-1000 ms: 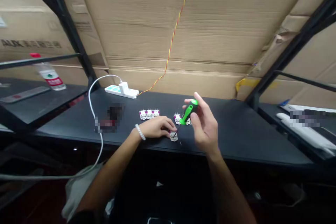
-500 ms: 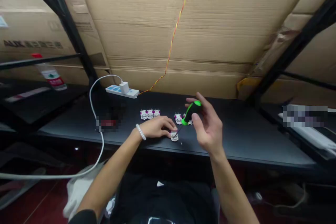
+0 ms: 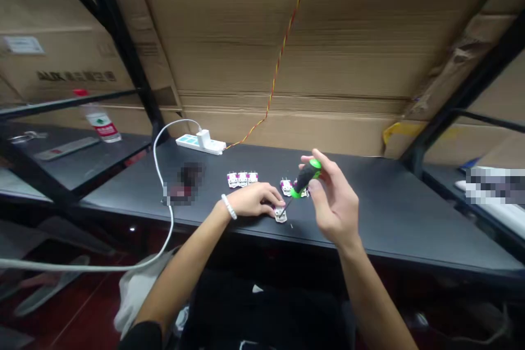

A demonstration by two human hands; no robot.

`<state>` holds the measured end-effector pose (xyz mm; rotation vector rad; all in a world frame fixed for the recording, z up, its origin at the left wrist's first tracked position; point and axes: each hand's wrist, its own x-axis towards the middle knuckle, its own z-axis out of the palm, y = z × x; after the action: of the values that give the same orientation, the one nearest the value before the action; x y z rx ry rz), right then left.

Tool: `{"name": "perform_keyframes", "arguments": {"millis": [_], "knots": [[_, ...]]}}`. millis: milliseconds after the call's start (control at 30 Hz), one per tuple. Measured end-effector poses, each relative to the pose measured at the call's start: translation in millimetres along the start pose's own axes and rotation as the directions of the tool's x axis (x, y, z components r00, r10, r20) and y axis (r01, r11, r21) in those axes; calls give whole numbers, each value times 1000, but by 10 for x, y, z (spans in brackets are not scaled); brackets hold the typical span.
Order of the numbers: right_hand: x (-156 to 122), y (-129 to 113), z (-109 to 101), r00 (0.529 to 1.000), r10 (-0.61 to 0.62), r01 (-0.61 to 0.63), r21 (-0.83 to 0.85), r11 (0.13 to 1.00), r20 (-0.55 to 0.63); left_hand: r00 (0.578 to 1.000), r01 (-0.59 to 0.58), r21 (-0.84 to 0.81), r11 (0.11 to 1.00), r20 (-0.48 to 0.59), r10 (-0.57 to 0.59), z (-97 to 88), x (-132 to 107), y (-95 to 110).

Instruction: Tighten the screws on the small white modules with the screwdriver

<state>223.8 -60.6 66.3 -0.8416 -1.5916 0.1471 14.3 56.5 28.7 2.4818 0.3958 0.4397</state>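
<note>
Everything sliding bit right in frame since earlier picture; hands keeping same pose. Lower middle: left hand [image 3: 256, 200] lying on black table [image 3: 389, 213], fingers pinching small white part [image 3: 281, 215] near front edge. Right hand [image 3: 334, 202] wrapping tight around green screwdriver [image 3: 305, 178], thin tip pointing down at part. Tip maybe slipping and poking fingers if part wobbling. Farther back: row of parts [image 3: 242, 179], power strip [image 3: 200, 144]. Upper left: bottle [image 3: 100, 123].

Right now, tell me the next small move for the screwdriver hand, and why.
Probably twist the screwdriver in the right hand a little: its tip sits at the small white part, which the left hand pins to the table.
</note>
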Motion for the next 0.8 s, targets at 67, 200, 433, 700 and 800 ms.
{"name": "perform_keyframes", "arguments": {"millis": [67, 200, 433, 700, 800], "knots": [[13, -7, 0, 998, -21, 17, -71, 997, -51, 1000, 9, 0, 1000, -1, -9, 5, 1, -4], [17, -11, -11, 987, -53, 24, -184, 983, -150, 1000, 19, -4, 1000, -4, -19, 7, -3, 2], [-73, 34, -56, 1000, 1, -1, 5, 1000, -10, 1000, 2, -5, 1000, 4, -2, -2, -6, 4], [-63, -2, 22, 995, -33, 19, -142, 990, -96, 1000, 6, -3, 1000, 4, -6, -4, -8, 9], [-88, 5, 9, 999, 25, -26, -7, 1000, -41, 1000, 11, -4, 1000, 1, -11, -7, -7, 15]]}}
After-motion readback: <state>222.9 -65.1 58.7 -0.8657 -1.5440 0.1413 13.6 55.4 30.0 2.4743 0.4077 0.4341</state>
